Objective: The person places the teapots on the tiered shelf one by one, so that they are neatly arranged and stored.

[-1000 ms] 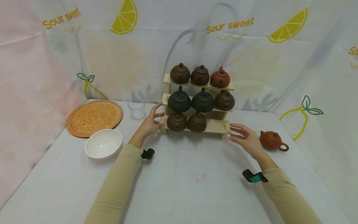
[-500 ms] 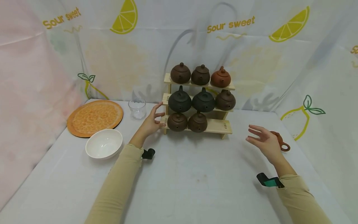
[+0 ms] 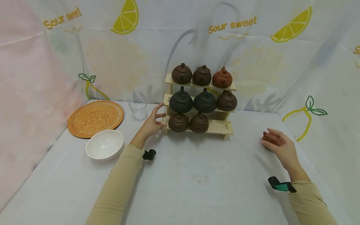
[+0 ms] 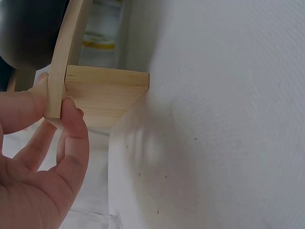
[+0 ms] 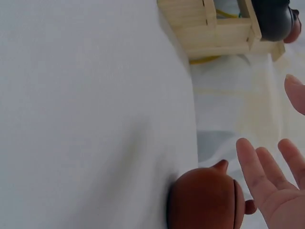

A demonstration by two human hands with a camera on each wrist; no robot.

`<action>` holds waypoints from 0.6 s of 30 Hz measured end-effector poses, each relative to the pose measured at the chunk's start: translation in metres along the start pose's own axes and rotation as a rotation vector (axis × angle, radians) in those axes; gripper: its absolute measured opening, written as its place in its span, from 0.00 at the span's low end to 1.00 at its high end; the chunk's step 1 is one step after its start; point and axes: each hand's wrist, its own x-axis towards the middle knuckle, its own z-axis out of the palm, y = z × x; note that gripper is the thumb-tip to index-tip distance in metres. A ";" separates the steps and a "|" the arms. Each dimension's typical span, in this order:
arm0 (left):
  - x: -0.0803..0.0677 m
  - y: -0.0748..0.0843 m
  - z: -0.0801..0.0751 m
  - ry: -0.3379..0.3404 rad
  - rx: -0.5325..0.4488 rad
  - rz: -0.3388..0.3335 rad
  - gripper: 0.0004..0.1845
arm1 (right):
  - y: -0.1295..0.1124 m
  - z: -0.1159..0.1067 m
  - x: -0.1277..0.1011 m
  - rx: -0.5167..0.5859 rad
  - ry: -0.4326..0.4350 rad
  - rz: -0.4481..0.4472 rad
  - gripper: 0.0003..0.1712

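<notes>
Left hand (image 3: 151,124) pinches the wooden rack's (image 3: 217,126) near left end. Right hand (image 3: 281,147), fingers straight and relaxed, hovers over the red-brown teapot (image 5: 205,200) on the bench (image 3: 197,175), gripping nothing; contact unclear.

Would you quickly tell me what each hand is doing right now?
Left hand: pinches the left end of the wooden rack.
Right hand: open, fingers straight, at the loose teapot, no grip visible.
</notes>
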 end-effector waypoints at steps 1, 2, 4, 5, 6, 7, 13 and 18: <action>0.000 0.000 0.000 0.001 0.000 0.000 0.49 | 0.001 -0.002 0.000 0.019 0.013 0.000 0.29; 0.000 0.000 0.000 0.001 0.000 -0.003 0.49 | 0.003 -0.004 0.000 0.035 0.026 0.000 0.29; 0.002 -0.003 0.001 0.008 0.002 -0.001 0.49 | 0.005 -0.007 -0.001 0.076 0.057 0.013 0.29; 0.002 -0.003 0.001 0.010 0.004 0.000 0.49 | 0.007 -0.009 -0.002 0.082 0.078 0.029 0.29; 0.002 -0.003 0.001 0.010 -0.002 0.005 0.49 | 0.008 -0.011 -0.003 0.060 0.100 0.048 0.29; 0.002 -0.003 0.001 0.009 -0.004 0.014 0.49 | 0.010 -0.014 -0.003 0.033 0.123 0.070 0.30; 0.001 -0.003 0.002 0.006 -0.007 0.015 0.49 | 0.040 -0.027 0.005 -0.142 0.273 0.232 0.34; -0.004 0.004 0.000 -0.007 -0.015 -0.013 0.48 | 0.045 -0.028 0.011 -0.213 0.274 0.326 0.39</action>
